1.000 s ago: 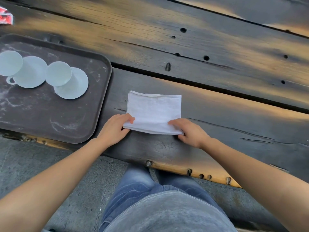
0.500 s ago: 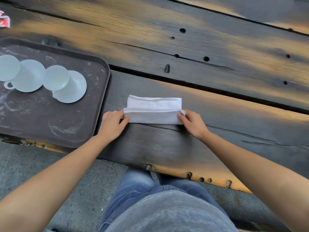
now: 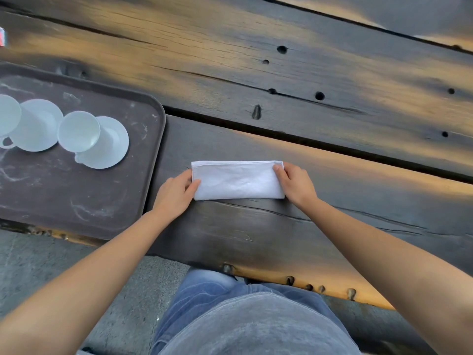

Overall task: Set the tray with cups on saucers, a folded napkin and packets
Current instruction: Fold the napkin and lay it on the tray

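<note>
A white napkin (image 3: 236, 180) lies folded into a narrow strip on the dark wooden table, just right of the tray. My left hand (image 3: 176, 192) pinches its left end and my right hand (image 3: 294, 184) pinches its right end. The dark brown tray (image 3: 76, 201) sits at the left with two white cups on white saucers: one cup (image 3: 78, 131) on its saucer (image 3: 110, 147), and another cup (image 3: 7, 115) on a saucer (image 3: 38, 126) partly cut off by the left edge. A red and white packet (image 3: 2, 37) peeks in at the far left.
The table (image 3: 332, 103) is made of rough planks with gaps, cracks and bolt holes. Its near edge runs just past my legs, with grey pavement below. The tray's front half is bare.
Both hands lifted the napkin's near edge and folded it over away from me, halving it into a narrow strip. They now hold its two ends.
</note>
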